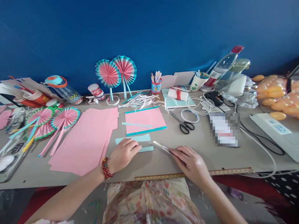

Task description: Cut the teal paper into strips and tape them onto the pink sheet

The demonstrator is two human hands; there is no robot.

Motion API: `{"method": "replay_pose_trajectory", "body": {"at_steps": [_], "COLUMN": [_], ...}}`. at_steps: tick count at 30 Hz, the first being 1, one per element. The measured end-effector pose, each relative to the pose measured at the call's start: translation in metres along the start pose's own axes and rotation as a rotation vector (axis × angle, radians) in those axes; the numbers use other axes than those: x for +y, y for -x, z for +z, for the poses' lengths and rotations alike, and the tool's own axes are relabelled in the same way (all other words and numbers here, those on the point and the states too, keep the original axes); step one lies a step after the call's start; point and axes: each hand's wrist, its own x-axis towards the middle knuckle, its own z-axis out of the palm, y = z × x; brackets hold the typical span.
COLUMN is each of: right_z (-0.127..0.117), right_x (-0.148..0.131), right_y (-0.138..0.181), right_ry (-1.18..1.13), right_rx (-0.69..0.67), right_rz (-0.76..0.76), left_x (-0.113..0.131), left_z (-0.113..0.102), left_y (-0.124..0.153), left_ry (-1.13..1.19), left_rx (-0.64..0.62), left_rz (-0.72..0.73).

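Note:
My left hand [125, 152], a red bead bracelet at its wrist, lies with bent fingers held together over a light blue paper strip [146, 149]. One end of that strip sticks out past the fingertips; the rest is hidden. Just behind the hand is a wider light blue paper piece [133, 138]. My right hand [190, 158] is closed around a craft knife [163, 147], its blade pointing left toward the strips. Farther back lies a pink paper sheet [146, 119] with blue-edged long sides and a narrow pale strip across it.
Pink sheets [87, 137] are stacked at left beside folded paper fans [65, 118]. Scissors [185, 126], a tape roll [190, 116] and a phone [224, 129] lie to the right. Behind stand a pen cup [156, 86] and a tilted bottle [221, 68]. A power strip [275, 132] sits far right.

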Motion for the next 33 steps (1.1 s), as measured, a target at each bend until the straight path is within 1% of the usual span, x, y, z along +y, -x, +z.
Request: {"method": "replay_pose_trajectory", "body": {"at_steps": [5, 10, 18, 28, 33], "right_z": [0.000, 0.000, -0.001, -0.004, -0.004], "right_x": [-0.003, -0.001, 0.000, -0.002, -0.004], "right_y": [-0.001, 0.001, 0.002, -0.006, -0.010], "right_ry": [0.002, 0.004, 0.027, 0.075, 0.099], "right_rx": [0.003, -0.024, -0.076, -0.157, -0.178], "right_rz": [0.014, 0.006, -0.024, -0.096, -0.122], "left_x": [0.001, 0.002, 0.002, 0.002, 0.006], "left_z": [0.006, 0.009, 0.013, 0.014, 0.009], "left_y": [0.000, 0.001, 0.002, 0.001, 0.002], "left_ry": [0.057, 0.065, 0.027, 0.014, -0.020], "left_rx": [0.036, 0.072, 0.105, 0.110, 0.053], "left_rz": [0.016, -0.004, 0.046, 0.041, -0.001]}}
